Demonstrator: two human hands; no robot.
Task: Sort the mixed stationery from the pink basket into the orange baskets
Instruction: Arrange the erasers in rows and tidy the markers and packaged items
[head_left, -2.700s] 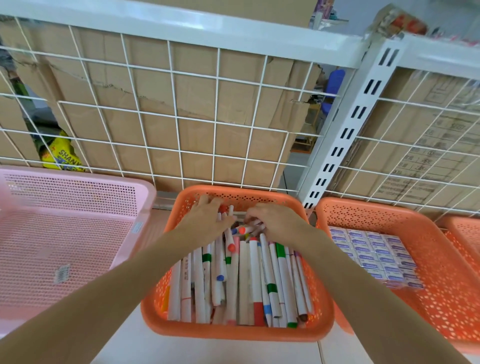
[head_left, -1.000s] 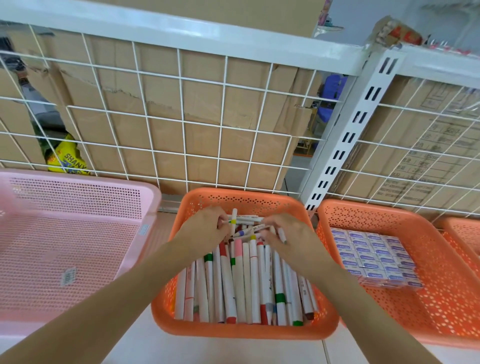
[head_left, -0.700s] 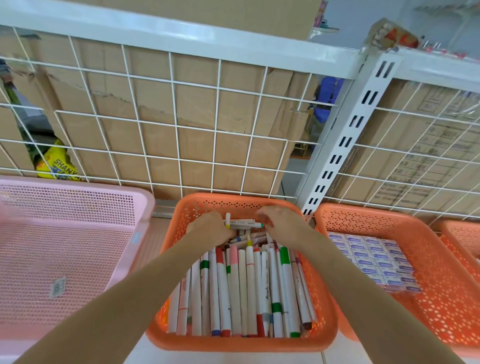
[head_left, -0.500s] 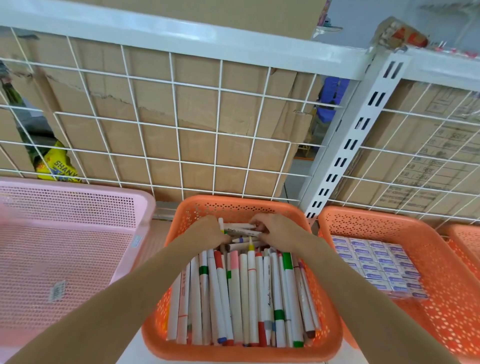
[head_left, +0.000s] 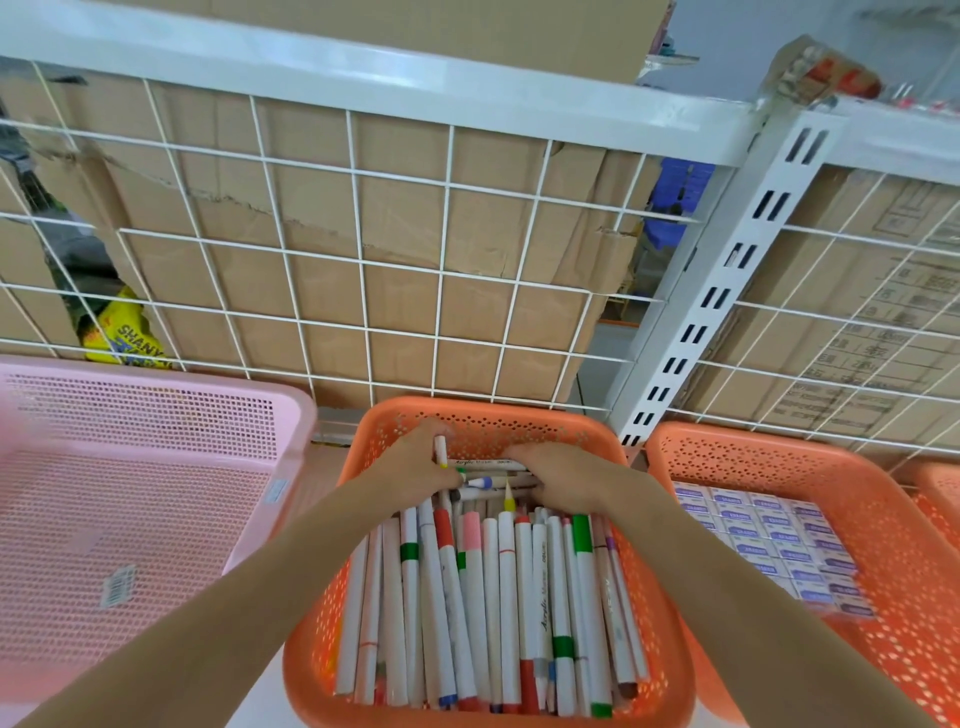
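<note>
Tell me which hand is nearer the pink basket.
Left. The left hand is at the back left of the orange marker basket, toward the pink basket; the right hand lies farther right in it.

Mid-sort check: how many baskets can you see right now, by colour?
pink basket: 1
orange baskets: 3. These are the middle one with markers, the right one with small boxes, and a third cut off at the right edge.
Total: 4
</note>
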